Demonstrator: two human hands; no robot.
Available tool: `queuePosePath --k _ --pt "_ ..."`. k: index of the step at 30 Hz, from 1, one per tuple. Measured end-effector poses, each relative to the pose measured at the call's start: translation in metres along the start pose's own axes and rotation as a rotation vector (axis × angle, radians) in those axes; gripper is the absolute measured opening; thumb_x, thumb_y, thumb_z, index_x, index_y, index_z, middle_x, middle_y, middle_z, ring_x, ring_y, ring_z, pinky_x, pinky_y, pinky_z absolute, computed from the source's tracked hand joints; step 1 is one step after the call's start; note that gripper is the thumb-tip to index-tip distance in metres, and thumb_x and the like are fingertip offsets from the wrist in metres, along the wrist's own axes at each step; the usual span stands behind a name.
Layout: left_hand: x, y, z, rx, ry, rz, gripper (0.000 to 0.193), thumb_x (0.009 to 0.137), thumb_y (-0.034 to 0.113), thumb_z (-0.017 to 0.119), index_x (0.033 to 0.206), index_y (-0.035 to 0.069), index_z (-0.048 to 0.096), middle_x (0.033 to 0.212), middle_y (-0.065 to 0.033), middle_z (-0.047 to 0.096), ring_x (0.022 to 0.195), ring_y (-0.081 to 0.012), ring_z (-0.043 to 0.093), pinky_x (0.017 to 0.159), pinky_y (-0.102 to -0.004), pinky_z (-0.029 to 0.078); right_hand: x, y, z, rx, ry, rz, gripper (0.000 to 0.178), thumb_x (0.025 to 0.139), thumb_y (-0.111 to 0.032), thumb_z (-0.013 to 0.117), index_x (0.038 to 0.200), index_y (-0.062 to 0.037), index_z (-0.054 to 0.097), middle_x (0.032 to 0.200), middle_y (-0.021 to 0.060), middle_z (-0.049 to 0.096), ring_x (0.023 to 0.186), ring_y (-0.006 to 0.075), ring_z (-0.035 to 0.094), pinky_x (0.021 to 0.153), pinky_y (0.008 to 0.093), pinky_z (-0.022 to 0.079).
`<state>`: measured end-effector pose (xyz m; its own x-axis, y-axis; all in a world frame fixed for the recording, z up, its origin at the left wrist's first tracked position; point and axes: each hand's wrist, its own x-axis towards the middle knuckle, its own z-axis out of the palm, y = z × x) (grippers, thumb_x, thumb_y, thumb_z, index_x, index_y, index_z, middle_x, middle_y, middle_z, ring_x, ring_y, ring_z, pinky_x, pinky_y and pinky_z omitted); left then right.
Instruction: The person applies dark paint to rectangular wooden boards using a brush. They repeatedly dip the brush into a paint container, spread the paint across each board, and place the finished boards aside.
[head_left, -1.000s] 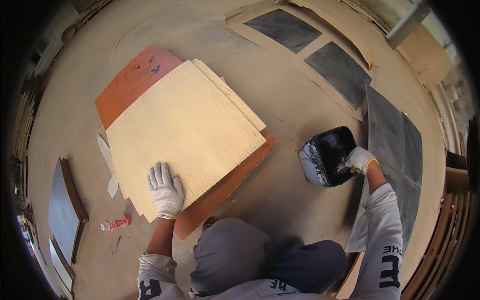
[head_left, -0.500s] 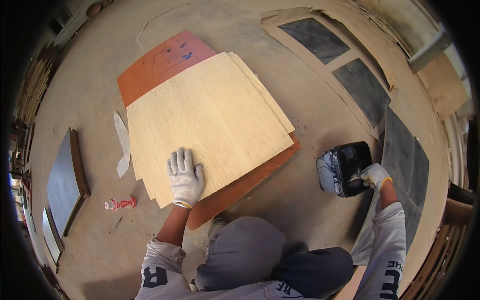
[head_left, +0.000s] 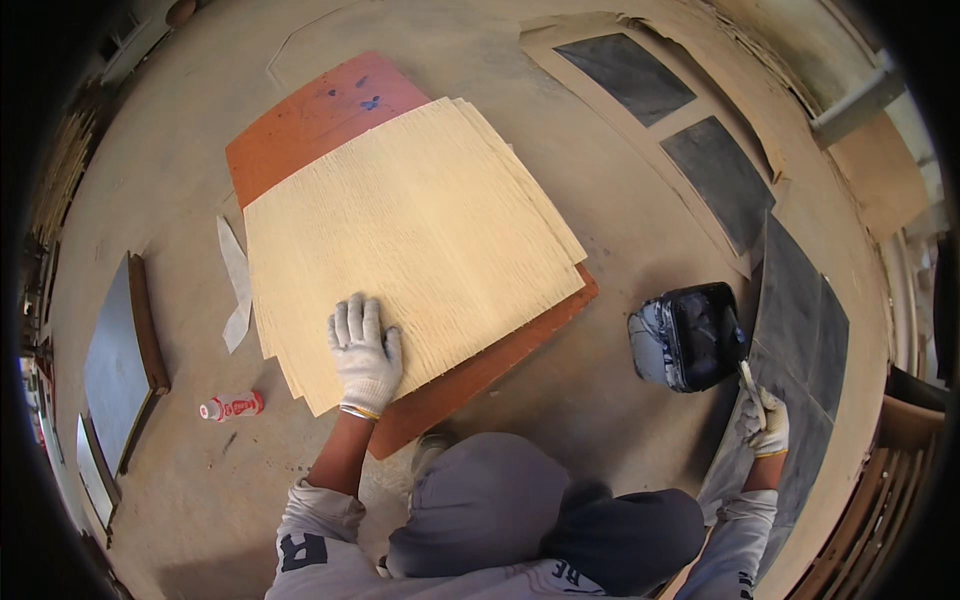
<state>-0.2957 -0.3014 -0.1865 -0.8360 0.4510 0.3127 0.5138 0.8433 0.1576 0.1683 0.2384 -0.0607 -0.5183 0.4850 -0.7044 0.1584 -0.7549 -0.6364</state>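
My gloved left hand [head_left: 364, 352] lies flat, fingers outstretched, on the near edge of a stack of pale wood-grain sheets [head_left: 420, 220]. Beneath that stack is a reddish-brown board [head_left: 325, 115], showing at the far and near sides, with dark smudges on its far part. My gloved right hand [head_left: 770, 425] is closed round the handle of a brush [head_left: 747, 374]. The brush points away from me, and its dark head is at the right rim of a black square bucket [head_left: 655, 345]. Dark paint-like stuff coats the bucket, inside and out.
Dark grey sheets [head_left: 800, 330] lie beside the bucket on the right; two more dark panels [head_left: 625, 80] lie on brown paper farther off. At left are a red-and-white bottle [head_left: 232, 405], a pale strip [head_left: 235, 280] and a grey-topped stack of boards [head_left: 120, 360].
My right hand has drawn back from over the bucket toward me and slightly right, bringing the brush up to the rim. My left hand stays on the sheets.
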Motion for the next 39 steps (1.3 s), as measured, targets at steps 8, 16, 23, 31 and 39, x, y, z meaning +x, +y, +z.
queuePosePath --k 8,16,23,31,39 --pt "-0.003 -0.007 -0.001 -0.027 -0.007 0.056 0.058 0.096 0.024 0.068 0.148 0.003 0.052 0.157 -0.0239 0.049 0.147 -0.047 0.042 0.125 -0.0585 0.028 0.01 0.076 0.018 0.305 -0.327 -0.155 0.045 0.111 -0.037 0.049 0.144 -0.0064 0.056 0.065 -0.0036 0.041 0.045 0.0117 0.03 0.049 0.0323 0.03" --pt "-0.009 -0.026 -0.018 -0.099 -0.016 -0.002 0.049 0.094 0.018 0.069 0.14 0.003 0.06 0.153 -0.0216 0.055 0.144 -0.0454 0.046 0.122 -0.0561 0.033 0.022 0.081 0.03 0.15 -0.216 -0.021 0.042 0.107 -0.029 0.052 0.139 -0.003 0.058 0.069 0.0019 0.05 0.045 0.0149 0.037 0.049 0.0339 0.033" --pt "-0.042 -0.087 -0.021 -0.048 0.042 -0.325 0.049 0.095 0.017 0.069 0.141 0.003 0.06 0.153 -0.0225 0.053 0.144 -0.0453 0.046 0.12 -0.0558 0.038 0.029 0.075 0.037 0.44 -0.426 -0.227 0.05 0.11 -0.026 0.045 0.153 0.002 0.046 0.069 0.0003 0.046 0.042 0.0109 0.034 0.044 0.0319 0.032" --pt "-0.049 -0.097 -0.021 -0.05 0.021 -0.372 0.047 0.095 0.021 0.07 0.139 0.008 0.064 0.153 -0.0202 0.055 0.145 -0.0457 0.045 0.12 -0.0556 0.036 0.046 0.013 0.223 -0.14 -0.715 -0.231 0.051 0.103 -0.017 0.054 0.15 0.0033 0.048 0.076 0.0092 0.055 0.049 0.0149 0.05 0.048 0.0335 0.043" --pt "0.024 -0.148 -0.001 -0.01 0.051 -0.334 0.049 0.099 0.03 0.066 0.143 0.009 0.062 0.152 -0.0183 0.056 0.146 -0.0442 0.044 0.123 -0.0555 0.031 0.139 0.125 0.451 -1.327 -0.657 -0.937 0.063 0.095 -0.013 0.065 0.157 -0.0163 0.052 0.1 0.0126 0.069 0.074 0.0222 0.067 0.068 0.0347 0.056"
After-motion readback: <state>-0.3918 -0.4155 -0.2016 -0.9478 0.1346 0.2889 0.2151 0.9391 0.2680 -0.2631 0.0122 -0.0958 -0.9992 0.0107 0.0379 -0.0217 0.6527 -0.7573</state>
